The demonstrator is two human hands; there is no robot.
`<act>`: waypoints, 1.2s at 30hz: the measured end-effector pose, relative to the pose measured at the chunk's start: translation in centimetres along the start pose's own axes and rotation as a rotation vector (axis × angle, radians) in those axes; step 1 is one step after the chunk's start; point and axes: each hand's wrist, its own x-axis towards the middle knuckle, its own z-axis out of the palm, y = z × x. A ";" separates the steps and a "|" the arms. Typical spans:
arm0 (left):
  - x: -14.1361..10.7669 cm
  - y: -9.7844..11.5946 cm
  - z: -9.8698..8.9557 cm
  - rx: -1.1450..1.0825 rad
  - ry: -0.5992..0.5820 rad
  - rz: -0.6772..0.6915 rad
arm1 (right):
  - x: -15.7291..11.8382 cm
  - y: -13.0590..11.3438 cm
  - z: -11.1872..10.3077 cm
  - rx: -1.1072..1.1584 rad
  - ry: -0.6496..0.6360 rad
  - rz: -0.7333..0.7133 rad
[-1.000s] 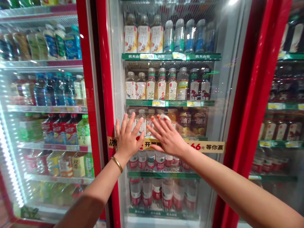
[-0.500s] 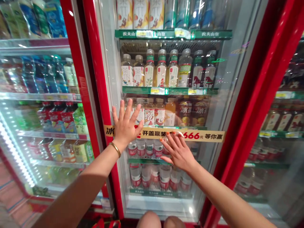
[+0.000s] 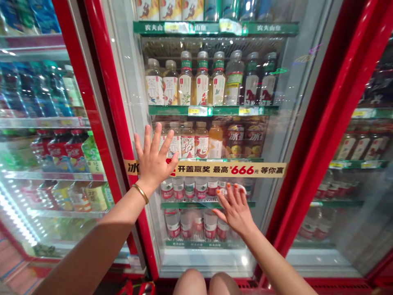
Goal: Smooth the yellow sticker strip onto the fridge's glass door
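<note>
My left hand (image 3: pixel 155 162) is open, fingers spread flat against the glass door (image 3: pixel 190 260), at the left end of a yellow printed strip (image 3: pixel 196 169). A gold bangle (image 3: pixel 140 194) circles that wrist. Lower and to the right, my right hand (image 3: pixel 236 209), with orange nails, lies flat with fingers stretched out. Beneath its fingertips is a white cloth-like piece (image 3: pixel 241 188), pressed to the glass just under the strip. Most of it is hidden by the fingers, so its exact kind is unclear. Behind the glass stand rows of bottled drinks (image 3: pixel 202 86).
Red door frames (image 3: pixel 322 135) border the glass on both sides. A lit drinks fridge (image 3: pixel 55 176) stands at the left, another fridge (image 3: pixel 346 205) at the right. My knees (image 3: pixel 190 282) are close to the bottom of the door. Something red (image 3: pixel 144 287) lies by the floor.
My right hand has slid down the glass, from over the strip to below it, the white piece moving with it. My left hand stays at the strip's left end. The view has shifted slightly.
</note>
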 end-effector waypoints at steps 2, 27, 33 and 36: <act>0.0 0.0 0.0 -0.005 0.003 0.010 | -1.0 2.3 -0.1 -0.037 0.078 0.253; -0.8 -1.0 0.6 -0.031 0.052 0.073 | -7.9 -3.4 3.7 -0.121 0.115 0.241; -0.6 -0.8 0.6 -0.019 0.075 0.083 | -6.4 -2.0 3.6 -0.043 0.158 0.630; -1.0 -0.8 0.5 -0.048 0.121 0.107 | -6.2 -7.0 4.1 -0.033 0.063 0.263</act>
